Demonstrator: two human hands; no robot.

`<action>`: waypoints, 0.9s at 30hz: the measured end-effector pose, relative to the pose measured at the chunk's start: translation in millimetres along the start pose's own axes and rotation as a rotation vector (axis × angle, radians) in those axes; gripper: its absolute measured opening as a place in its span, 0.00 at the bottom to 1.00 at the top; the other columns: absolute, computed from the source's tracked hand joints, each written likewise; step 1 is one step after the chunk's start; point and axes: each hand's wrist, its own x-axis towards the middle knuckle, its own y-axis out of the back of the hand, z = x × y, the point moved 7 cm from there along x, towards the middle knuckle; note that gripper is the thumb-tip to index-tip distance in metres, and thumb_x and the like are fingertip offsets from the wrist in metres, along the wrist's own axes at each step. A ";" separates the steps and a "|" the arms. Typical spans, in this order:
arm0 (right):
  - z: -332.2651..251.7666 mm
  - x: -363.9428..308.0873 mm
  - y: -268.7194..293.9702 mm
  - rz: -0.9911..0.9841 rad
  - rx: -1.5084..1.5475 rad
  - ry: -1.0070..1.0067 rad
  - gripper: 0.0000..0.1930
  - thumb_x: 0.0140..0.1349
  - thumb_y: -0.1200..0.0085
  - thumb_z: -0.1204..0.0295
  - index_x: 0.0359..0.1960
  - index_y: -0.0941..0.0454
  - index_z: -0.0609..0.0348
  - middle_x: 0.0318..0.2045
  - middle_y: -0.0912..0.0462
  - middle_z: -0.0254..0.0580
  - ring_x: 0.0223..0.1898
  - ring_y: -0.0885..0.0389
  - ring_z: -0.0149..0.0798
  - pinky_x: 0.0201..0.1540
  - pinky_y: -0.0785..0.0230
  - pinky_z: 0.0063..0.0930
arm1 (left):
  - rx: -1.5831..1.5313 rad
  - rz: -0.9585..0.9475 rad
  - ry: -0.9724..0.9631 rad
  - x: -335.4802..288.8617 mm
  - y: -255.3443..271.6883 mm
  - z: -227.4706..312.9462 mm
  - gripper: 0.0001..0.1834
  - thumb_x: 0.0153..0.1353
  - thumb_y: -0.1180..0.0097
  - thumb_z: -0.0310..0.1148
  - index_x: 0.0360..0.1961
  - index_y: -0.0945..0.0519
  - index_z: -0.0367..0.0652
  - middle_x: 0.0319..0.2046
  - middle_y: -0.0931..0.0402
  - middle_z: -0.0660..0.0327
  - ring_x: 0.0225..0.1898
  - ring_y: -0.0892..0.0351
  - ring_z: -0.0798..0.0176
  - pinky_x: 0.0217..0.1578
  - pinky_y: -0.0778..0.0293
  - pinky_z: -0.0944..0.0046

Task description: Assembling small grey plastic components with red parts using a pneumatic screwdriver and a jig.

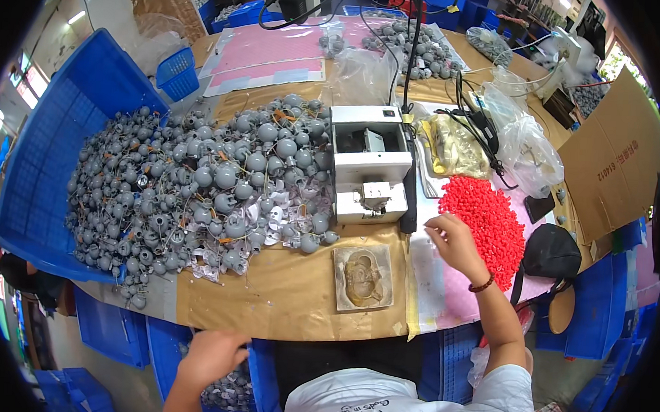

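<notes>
My right hand point(452, 242) hovers at the left edge of a pile of small red plastic pieces point(487, 224), its fingers bent together. Whatever sits between those fingertips is too small to make out. Low on the left, my left hand point(215, 356) is at the table's front edge, over a blue bin point(265, 380) holding grey parts. The back of that hand hides most of its fingers. Between the hands, a square block with a hollowed mould shape point(364, 278) lies on the brown table covering. Behind it stands a white and black bench machine point(372, 164).
A large heap of grey ball-shaped parts with wires point(228, 172) spills from a tilted blue tub point(59, 157) on the left. Right of the red pile are a black cap point(553, 252), a phone point(539, 208) and a cardboard flap point(615, 159). Cables point(406, 55) hang above the machine.
</notes>
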 end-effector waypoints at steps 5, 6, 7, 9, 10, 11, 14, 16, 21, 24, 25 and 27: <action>38.0 -7.7 3.7 0.062 -0.477 0.093 0.08 0.61 0.38 0.76 0.42 0.15 0.56 0.37 0.18 0.44 0.45 0.20 0.50 0.46 0.25 0.44 | 0.153 0.517 -0.136 69.9 18.2 24.0 0.05 0.57 0.40 0.27 0.35 0.18 0.42 0.39 0.19 0.55 0.44 0.20 0.48 0.43 0.22 0.48; 42.1 -5.6 -1.1 0.043 -0.502 0.098 0.08 0.61 0.39 0.76 0.42 0.15 0.56 0.38 0.19 0.45 0.45 0.20 0.51 0.46 0.25 0.44 | 0.205 0.587 -0.138 91.9 12.5 26.9 0.07 0.56 0.39 0.28 0.37 0.19 0.42 0.39 0.20 0.56 0.45 0.21 0.49 0.42 0.22 0.49; 47.1 -4.6 -4.5 0.025 -0.533 0.099 0.08 0.62 0.39 0.76 0.42 0.15 0.57 0.38 0.19 0.46 0.45 0.20 0.51 0.47 0.25 0.44 | 0.253 0.659 -0.142 116.0 5.7 29.6 0.08 0.56 0.38 0.28 0.38 0.19 0.43 0.39 0.21 0.56 0.46 0.21 0.50 0.42 0.22 0.51; 56.9 -6.4 -9.7 -0.025 -0.561 0.083 0.09 0.63 0.41 0.77 0.44 0.15 0.58 0.38 0.19 0.47 0.45 0.21 0.52 0.48 0.25 0.44 | 0.291 0.762 -0.093 156.7 5.6 35.5 0.13 0.56 0.34 0.32 0.41 0.20 0.44 0.41 0.22 0.56 0.47 0.22 0.51 0.42 0.21 0.52; 60.2 -7.4 -12.1 -0.045 -0.566 0.079 0.09 0.63 0.41 0.77 0.44 0.15 0.58 0.38 0.19 0.48 0.45 0.21 0.53 0.49 0.25 0.44 | 0.270 0.775 -0.034 172.1 7.7 35.1 0.14 0.55 0.33 0.34 0.42 0.21 0.44 0.42 0.22 0.56 0.47 0.22 0.52 0.42 0.21 0.52; 62.6 -8.0 -13.7 -0.050 -0.557 0.079 0.09 0.63 0.42 0.77 0.44 0.15 0.59 0.38 0.20 0.48 0.45 0.21 0.53 0.49 0.25 0.44 | 0.253 0.787 0.005 180.7 5.0 32.3 0.16 0.55 0.31 0.35 0.42 0.21 0.44 0.42 0.23 0.57 0.47 0.22 0.52 0.42 0.20 0.52; 70.4 -9.6 -17.9 -0.046 -0.537 0.090 0.09 0.60 0.44 0.79 0.42 0.16 0.61 0.38 0.20 0.50 0.45 0.21 0.54 0.50 0.25 0.45 | 0.195 0.811 0.070 196.4 -1.9 25.2 0.19 0.55 0.29 0.37 0.43 0.22 0.45 0.43 0.23 0.57 0.46 0.22 0.52 0.42 0.20 0.52; 75.2 -10.5 -18.8 -0.057 -0.535 0.093 0.09 0.58 0.45 0.80 0.40 0.17 0.62 0.38 0.20 0.51 0.45 0.21 0.54 0.50 0.24 0.45 | 0.142 0.800 0.076 196.7 -6.5 21.9 0.18 0.55 0.29 0.36 0.43 0.23 0.45 0.42 0.24 0.56 0.46 0.22 0.51 0.42 0.20 0.51; 78.0 -11.7 -19.0 -0.111 -0.542 0.093 0.08 0.58 0.47 0.82 0.38 0.18 0.63 0.38 0.20 0.52 0.46 0.21 0.54 0.50 0.24 0.44 | -0.036 0.730 0.024 165.4 -9.7 23.3 0.15 0.57 0.32 0.30 0.43 0.23 0.42 0.43 0.24 0.51 0.47 0.21 0.45 0.43 0.21 0.47; 76.9 -13.7 -10.2 -0.076 -0.458 0.093 0.09 0.59 0.46 0.83 0.40 0.18 0.63 0.38 0.20 0.51 0.44 0.21 0.54 0.49 0.25 0.43 | -0.166 0.545 0.019 133.7 -20.7 32.9 0.14 0.58 0.33 0.27 0.44 0.23 0.41 0.44 0.24 0.50 0.48 0.22 0.43 0.45 0.22 0.46; 72.9 -12.6 -6.7 -0.042 -0.390 0.093 0.09 0.60 0.46 0.84 0.41 0.17 0.63 0.37 0.21 0.51 0.43 0.21 0.53 0.48 0.25 0.43 | -0.206 0.523 -0.024 121.8 -22.8 36.7 0.15 0.59 0.34 0.27 0.46 0.22 0.41 0.44 0.23 0.50 0.49 0.21 0.42 0.46 0.22 0.46; 53.0 -9.9 1.7 0.049 -0.186 0.074 0.10 0.63 0.45 0.85 0.44 0.17 0.63 0.36 0.22 0.49 0.41 0.21 0.51 0.46 0.26 0.40 | -0.333 0.501 -0.134 111.4 -19.0 52.1 0.16 0.59 0.34 0.26 0.49 0.21 0.41 0.46 0.23 0.50 0.49 0.21 0.42 0.48 0.23 0.47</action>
